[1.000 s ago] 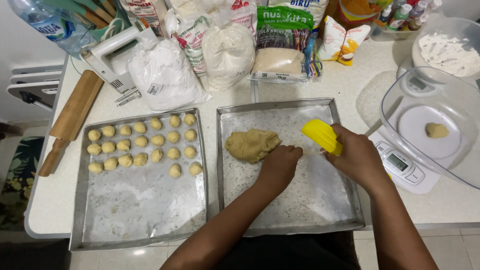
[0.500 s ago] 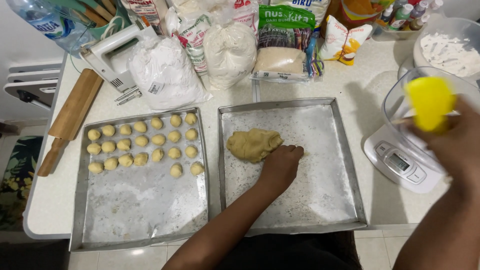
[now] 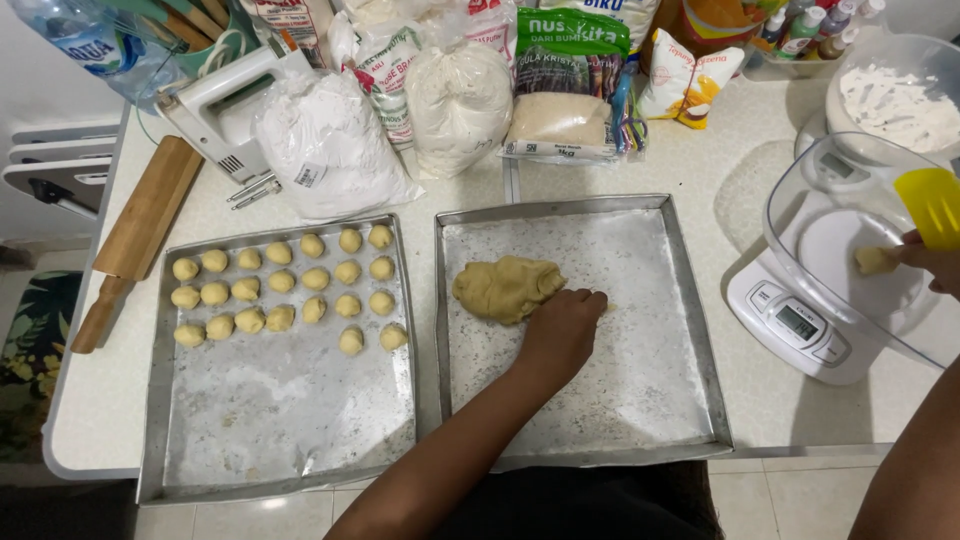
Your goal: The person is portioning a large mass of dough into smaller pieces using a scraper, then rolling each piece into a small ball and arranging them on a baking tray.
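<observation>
My left hand (image 3: 560,335) rests with curled fingers on the right metal tray (image 3: 680,400), touching the edge of a beige dough lump (image 3: 507,288). My right hand (image 3: 935,262) reaches into the clear bowl (image 3: 800,190) on the white kitchen scale (image 3: 790,325). It holds a yellow scraper (image 3: 932,205), and its fingertips are on a small dough piece (image 3: 875,260). The left metal tray (image 3: 280,420) carries several small dough balls (image 3: 283,285) in rows.
Bags of flour and sugar (image 3: 450,100) line the back of the counter, with a hand mixer (image 3: 215,105) and a wooden rolling pin (image 3: 140,235) at the left. A bowl of white flour (image 3: 900,95) stands at the back right. The counter's front edge is close.
My right hand lifted the yellow scraper off the right tray and swung right into the scale's bowl, onto the small dough piece. My left hand stayed by the dough lump.
</observation>
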